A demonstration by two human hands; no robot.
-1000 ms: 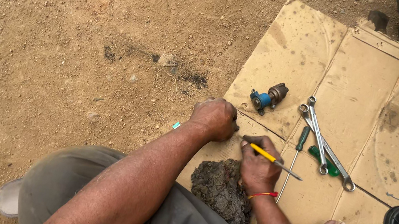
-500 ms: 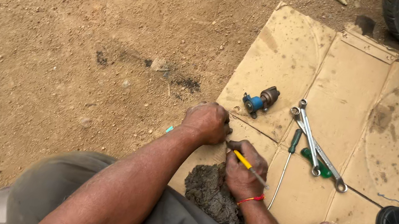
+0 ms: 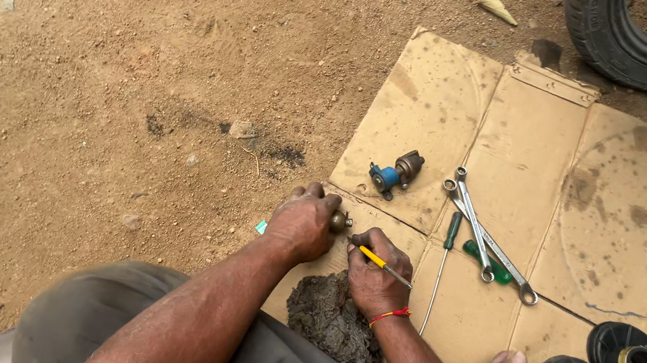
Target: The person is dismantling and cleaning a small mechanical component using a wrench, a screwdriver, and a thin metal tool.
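- The left hand (image 3: pixel 301 223) has its fingers curled shut around a small brownish metal part (image 3: pixel 340 221); only the part's end shows, poking out on the thumb side.
- The right hand (image 3: pixel 373 280) is closed on a yellow-handled screwdriver (image 3: pixel 382 264), whose tip end points toward the metal part just beside the left fingers.
- Both hands rest over the near edge of a flattened sheet of cardboard (image 3: pixel 519 162) on the dirt ground.
- A dark greasy rag (image 3: pixel 331 321) lies just below the hands, against the person's knee.
- Farther out on the cardboard lie a blue and brown fitting (image 3: pixel 395 172), two crossed spanners (image 3: pixel 483 234) and a green-handled screwdriver (image 3: pixel 444 258).
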